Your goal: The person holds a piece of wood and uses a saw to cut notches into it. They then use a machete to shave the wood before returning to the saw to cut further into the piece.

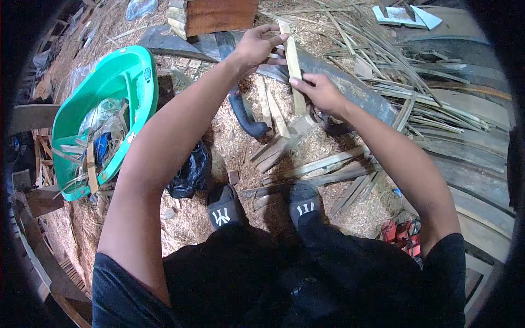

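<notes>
A pale flat wooden strip [293, 68] stands out from me between my two hands. Near its far end, my left hand [261, 46] has its thumb and fingers on the strip, with the lower fingers spread behind it. Lower down, my right hand [320, 92] pinches the strip's edge between thumb and bent fingers. Below them a dark curved handle [246, 116] lies on the shavings, beside two thin pale wood pieces [276, 113]. A short weathered offcut [272, 153] rests just nearer to my feet.
On the left a green plastic tub [141, 82] holds scraps and clear plastic. Long thin strips [383, 60] are piled at the upper right, with planks [470, 164] beyond. A black plastic bag [191, 172] sits near my sandals [224, 208]; a reddish-brown block [221, 16] stands at the top.
</notes>
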Available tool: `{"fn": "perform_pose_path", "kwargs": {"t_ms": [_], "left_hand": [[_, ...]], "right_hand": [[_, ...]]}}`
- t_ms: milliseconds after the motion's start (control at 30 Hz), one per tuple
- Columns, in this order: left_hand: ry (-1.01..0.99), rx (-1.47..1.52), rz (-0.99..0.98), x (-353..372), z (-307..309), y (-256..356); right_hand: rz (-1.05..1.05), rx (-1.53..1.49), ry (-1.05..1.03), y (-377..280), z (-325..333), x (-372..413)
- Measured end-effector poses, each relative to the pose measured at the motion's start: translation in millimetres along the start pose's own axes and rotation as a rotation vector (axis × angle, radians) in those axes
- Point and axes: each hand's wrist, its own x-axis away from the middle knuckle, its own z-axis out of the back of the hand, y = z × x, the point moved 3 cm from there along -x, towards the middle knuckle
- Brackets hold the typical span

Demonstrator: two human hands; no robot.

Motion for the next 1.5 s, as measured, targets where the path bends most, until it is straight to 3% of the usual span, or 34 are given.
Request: {"fn": "perform_pose_path", "kwargs": {"t_ms": [67, 100, 200, 400, 800, 967, 1233, 1367, 1500], "left_hand": [[0.02, -0.007, 0.003, 0.6, 3.5, 4.6], [0.021, -0.007, 0.002, 1.2, 5.2, 5.3], [0.034, -0.021, -0.025, 1.2, 7.5, 6.3], [0.019, -0.035, -0.032, -0.4, 3.7, 4.4], [-0.004, 0.056, -0.018, -0.1, -1.9, 1.4], [-0.033, -0.147, -0.019, 7.7, -12.0, -2.7], [0.037, -0.157, 0.022, 4.1, -9.9, -17.4], [0.097, -0.154, -0.027, -6.2, 14.3, -38.2], [0.139, -0.42, 0.054, 10.2, 32.5, -29.0]], "right_hand": [[-0.077, -0.005, -0.314, 2.3, -0.7, 6.0], [-0.077, -0.005, -0.315, 1.4, -1.0, 10.6], [-0.32, -0.427, -0.427, 4.7, -6.6, 27.1], [-0.3, -0.459, -0.461, 8.8, -6.6, 25.3], [-0.291, -0.519, -0.396, 17.7, -6.7, 23.2], [-0.249, -0.51, -0.385, 20.5, -7.6, 21.6], [-0.278, -0.5, -0.331, 15.7, -19.6, 23.9], [-0.327, -0.388, -0.287, 18.7, -17.4, 33.6], [-0.26, -0.152, -0.189, 35.0, 6.7, 55.4]]}}
